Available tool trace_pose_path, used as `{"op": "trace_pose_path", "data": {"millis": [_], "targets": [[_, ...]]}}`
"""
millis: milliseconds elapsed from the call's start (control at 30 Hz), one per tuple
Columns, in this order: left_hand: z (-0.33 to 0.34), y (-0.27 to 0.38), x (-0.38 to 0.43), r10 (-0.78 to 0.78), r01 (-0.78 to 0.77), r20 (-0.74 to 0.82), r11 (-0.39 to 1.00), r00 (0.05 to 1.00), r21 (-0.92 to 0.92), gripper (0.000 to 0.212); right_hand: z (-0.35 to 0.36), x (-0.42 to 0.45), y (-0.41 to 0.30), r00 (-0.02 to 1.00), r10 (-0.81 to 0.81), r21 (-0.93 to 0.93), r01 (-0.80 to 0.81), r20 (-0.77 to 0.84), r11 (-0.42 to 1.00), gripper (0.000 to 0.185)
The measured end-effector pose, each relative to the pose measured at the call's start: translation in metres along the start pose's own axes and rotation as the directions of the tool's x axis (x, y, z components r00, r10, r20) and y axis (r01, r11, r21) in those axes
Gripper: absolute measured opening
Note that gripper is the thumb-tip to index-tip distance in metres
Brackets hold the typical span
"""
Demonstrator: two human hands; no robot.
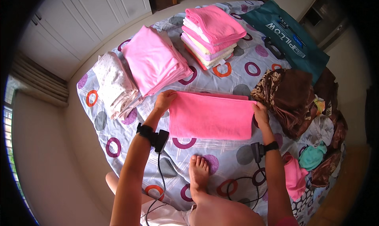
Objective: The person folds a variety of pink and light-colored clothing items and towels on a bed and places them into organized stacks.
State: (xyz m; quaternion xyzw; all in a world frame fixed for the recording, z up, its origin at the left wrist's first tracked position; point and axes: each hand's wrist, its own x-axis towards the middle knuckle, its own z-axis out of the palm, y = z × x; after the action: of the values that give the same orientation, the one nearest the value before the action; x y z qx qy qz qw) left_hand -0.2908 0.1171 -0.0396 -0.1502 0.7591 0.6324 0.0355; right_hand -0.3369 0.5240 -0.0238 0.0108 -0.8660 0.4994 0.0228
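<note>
A bright pink cloth (210,116), folded into a wide rectangle, is stretched out just above or on the patterned bedsheet (177,163). My left hand (165,100) pinches its upper left corner. At the upper right corner, my right hand (261,112) grips the edge between thumb and fingers. Behind the upper edge a second layer of the same cloth shows. Whether its lower edge rests on the bed cannot be told. Each wrist wears a black strap with a small device and a cable.
Beyond the cloth stand a stack of folded towels (213,33), a pink folded pile (157,60) and a white dotted pile (114,84). Rightward lie a teal bag (284,36) with printing, brown fabric (293,98) and a crumpled turquoise cloth (312,156). My bare foot (199,174) rests nearby.
</note>
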Motion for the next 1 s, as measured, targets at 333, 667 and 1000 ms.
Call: {"op": "trace_pose_path", "data": {"millis": [333,667,1000], "targets": [[0.013,-0.005,0.012,0.143,-0.052,-0.148,0.869,0.979,0.492,0.02,0.018,0.021,0.013,0.989,-0.105,-0.225,0.079,-0.108,0.971,0.027],[0.01,0.014,0.006,0.48,-0.28,-0.092,0.645,0.873,0.711,0.011,0.006,0.028,-0.008,0.928,-0.316,-0.558,0.371,0.196,0.742,0.008],[0.012,0.0,0.015,0.244,-0.025,-0.206,0.699,0.948,0.715,0.015,0.021,0.048,-0.012,0.988,-0.074,-0.629,0.143,0.134,0.764,0.005]]}}
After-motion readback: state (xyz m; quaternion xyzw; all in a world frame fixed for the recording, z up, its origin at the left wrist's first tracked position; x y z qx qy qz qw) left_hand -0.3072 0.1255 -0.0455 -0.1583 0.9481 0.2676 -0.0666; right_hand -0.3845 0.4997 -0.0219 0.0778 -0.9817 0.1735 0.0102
